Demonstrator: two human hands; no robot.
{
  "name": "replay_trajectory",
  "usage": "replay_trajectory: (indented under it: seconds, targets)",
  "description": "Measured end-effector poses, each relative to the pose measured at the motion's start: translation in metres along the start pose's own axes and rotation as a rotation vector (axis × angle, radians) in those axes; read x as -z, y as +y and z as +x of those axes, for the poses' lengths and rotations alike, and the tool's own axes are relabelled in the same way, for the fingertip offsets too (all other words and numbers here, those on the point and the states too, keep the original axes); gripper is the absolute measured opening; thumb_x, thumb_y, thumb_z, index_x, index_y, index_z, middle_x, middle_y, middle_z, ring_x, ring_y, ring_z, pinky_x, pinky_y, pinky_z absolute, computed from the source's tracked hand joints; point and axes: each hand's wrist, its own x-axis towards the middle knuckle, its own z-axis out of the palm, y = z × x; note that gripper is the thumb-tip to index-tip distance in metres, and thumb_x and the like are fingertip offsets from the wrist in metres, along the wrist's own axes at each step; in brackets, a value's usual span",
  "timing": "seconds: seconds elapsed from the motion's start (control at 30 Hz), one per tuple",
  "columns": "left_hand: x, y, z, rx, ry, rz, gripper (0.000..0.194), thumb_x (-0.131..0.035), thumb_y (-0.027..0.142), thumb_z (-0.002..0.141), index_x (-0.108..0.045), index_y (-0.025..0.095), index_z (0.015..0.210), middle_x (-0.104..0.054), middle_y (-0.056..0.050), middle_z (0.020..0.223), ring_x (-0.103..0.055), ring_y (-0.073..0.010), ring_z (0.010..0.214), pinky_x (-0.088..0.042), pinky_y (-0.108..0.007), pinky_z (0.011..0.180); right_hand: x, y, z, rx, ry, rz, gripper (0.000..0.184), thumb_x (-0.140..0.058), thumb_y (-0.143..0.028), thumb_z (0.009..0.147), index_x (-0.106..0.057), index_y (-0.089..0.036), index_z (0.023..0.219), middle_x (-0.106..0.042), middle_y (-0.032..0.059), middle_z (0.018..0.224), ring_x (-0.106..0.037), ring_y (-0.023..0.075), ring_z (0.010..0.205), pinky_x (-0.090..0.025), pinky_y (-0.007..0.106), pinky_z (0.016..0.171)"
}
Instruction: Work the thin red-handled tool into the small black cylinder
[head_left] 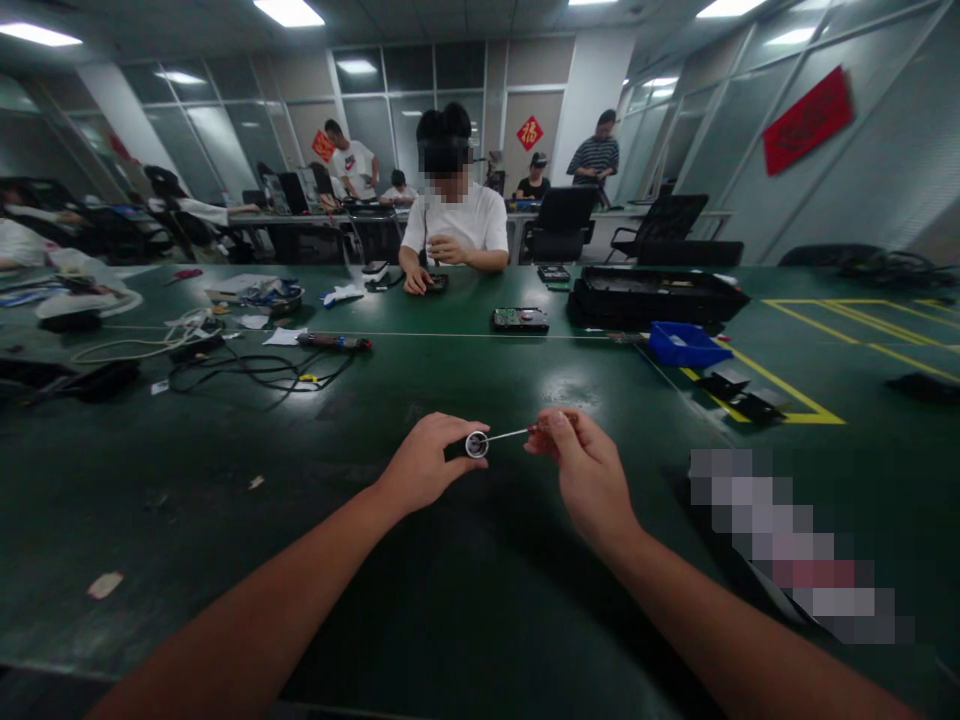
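Between the thumb and fingers of my left hand is a small round metal part, like a short cylinder with a bright rim, its open face turned towards me. My right hand pinches a slim screwdriver by its reddish handle, which the fingers mostly cover. The thin silver shaft points left, and its tip reaches the round part's open face. Whether the tip touches anything inside is too small to tell. Both hands are above the green table.
Across the table a person handles a dark device. A hard drive, black trays and a blue bin lie beyond my hands. Black cables and an electric screwdriver are at left; a blurred-out object lies at right.
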Motion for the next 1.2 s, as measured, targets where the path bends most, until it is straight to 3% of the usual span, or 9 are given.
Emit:
replay_trajectory:
  seconds: [0.07,0.13,0.33,0.57,0.73,0.9,1.2]
  targets:
    - [0.001,0.000,0.000,0.006,0.002,0.016,0.039,-0.077,0.030,0.084,-0.066,0.025,0.122,-0.072,-0.003,0.118,-0.063,-0.0236,0.109,-0.045,-0.044,0.099,0.001,0.003,0.004,-0.046,0.057,0.116,0.026,-0.058,-0.046,0.094,-0.064,-0.021,0.092,-0.067,0.0018,0.082,-0.065,0.0167,0.071,-0.057,0.035,0.070]
    - [0.001,0.001,0.000,0.028,0.009,0.031,0.040,-0.077,0.031,0.084,-0.066,0.025,0.122,-0.073,-0.003,0.117,-0.063,-0.0239,0.108,-0.046,-0.044,0.098,0.003,0.003,0.004,-0.002,0.054,0.094,0.025,-0.057,-0.045,0.095,-0.063,-0.021,0.094,-0.067,0.0017,0.084,-0.066,0.0166,0.073,-0.057,0.035,0.072]
    - [0.001,0.002,0.000,0.047,0.000,0.046,0.038,-0.076,0.032,0.085,-0.066,0.025,0.121,-0.073,-0.003,0.114,-0.063,-0.0240,0.107,-0.046,-0.042,0.095,0.001,-0.006,-0.009,0.225,-0.046,-0.255,0.019,-0.049,-0.038,0.101,-0.061,-0.023,0.101,-0.068,0.0024,0.085,-0.067,0.0170,0.077,-0.053,0.032,0.073]
    - [0.000,0.002,0.000,0.039,0.007,0.056,0.037,-0.075,0.032,0.085,-0.066,0.025,0.121,-0.073,-0.003,0.113,-0.064,-0.0242,0.105,-0.046,-0.042,0.094,0.003,-0.012,-0.013,0.377,-0.159,-0.492,0.016,-0.050,-0.031,0.100,-0.060,-0.023,0.108,-0.074,0.0037,0.089,-0.072,0.0184,0.081,-0.053,0.031,0.073]
    - [-0.002,0.001,0.000,0.043,0.012,0.055,0.038,-0.075,0.035,0.086,-0.066,0.026,0.121,-0.073,-0.003,0.113,-0.064,-0.0239,0.105,-0.046,-0.042,0.093,0.006,-0.019,-0.014,0.528,-0.147,-0.655,0.018,-0.068,-0.038,0.090,-0.068,-0.020,0.087,-0.071,0.0012,0.075,-0.067,0.0155,0.064,-0.047,0.027,0.060]
    - [-0.002,0.002,0.000,0.032,-0.001,0.058,0.038,-0.075,0.035,0.086,-0.067,0.025,0.121,-0.073,-0.004,0.112,-0.064,-0.0238,0.105,-0.046,-0.041,0.094,0.007,-0.020,-0.013,0.565,-0.118,-0.734,0.032,-0.070,-0.045,0.088,-0.066,-0.019,0.069,-0.064,-0.0009,0.060,-0.058,0.0125,0.051,-0.040,0.026,0.052]
    - [0.000,0.000,0.000,0.029,0.001,0.047,0.036,-0.074,0.034,0.087,-0.067,0.025,0.120,-0.073,-0.004,0.113,-0.064,-0.0239,0.105,-0.046,-0.042,0.094,0.007,-0.021,-0.015,0.590,-0.172,-0.743,0.031,-0.067,-0.048,0.089,-0.068,-0.019,0.078,-0.068,0.0006,0.066,-0.063,0.0146,0.056,-0.046,0.027,0.056]
